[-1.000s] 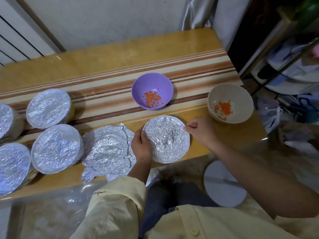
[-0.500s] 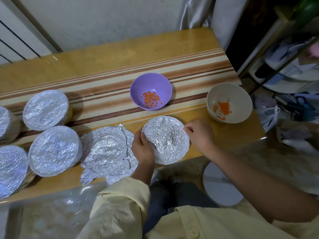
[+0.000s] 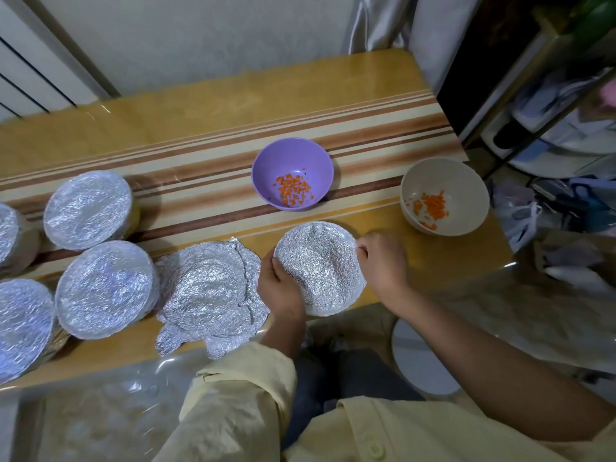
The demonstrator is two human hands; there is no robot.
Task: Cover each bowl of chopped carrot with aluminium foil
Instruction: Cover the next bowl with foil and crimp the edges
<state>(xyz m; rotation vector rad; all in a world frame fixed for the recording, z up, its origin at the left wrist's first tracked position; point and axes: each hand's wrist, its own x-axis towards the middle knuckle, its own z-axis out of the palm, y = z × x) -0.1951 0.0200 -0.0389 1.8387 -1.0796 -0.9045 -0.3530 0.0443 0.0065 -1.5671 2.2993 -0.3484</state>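
A foil-covered bowl [image 3: 318, 266] stands at the table's near edge. My left hand [image 3: 278, 288] grips its left rim, fingers curled over the foil. My right hand [image 3: 383, 261] pinches the foil at the bowl's right rim. A purple bowl [image 3: 292, 161] with chopped carrot stands open just behind it. A beige bowl [image 3: 445, 181] with chopped carrot stands open at the right. A crumpled loose foil sheet [image 3: 210, 291] lies flat to the left of my left hand.
Several foil-covered bowls [image 3: 103, 290] stand along the left of the striped table [image 3: 200, 128], one further back [image 3: 88, 208]. The table's right edge is just past the beige bowl. A cluttered shelf [image 3: 550, 105] stands beyond it. A white round stool [image 3: 420, 358] stands below.
My hands have stayed on the covered bowl's rim, with the right fingers shifting slightly along the foil edge. Nothing else has moved.
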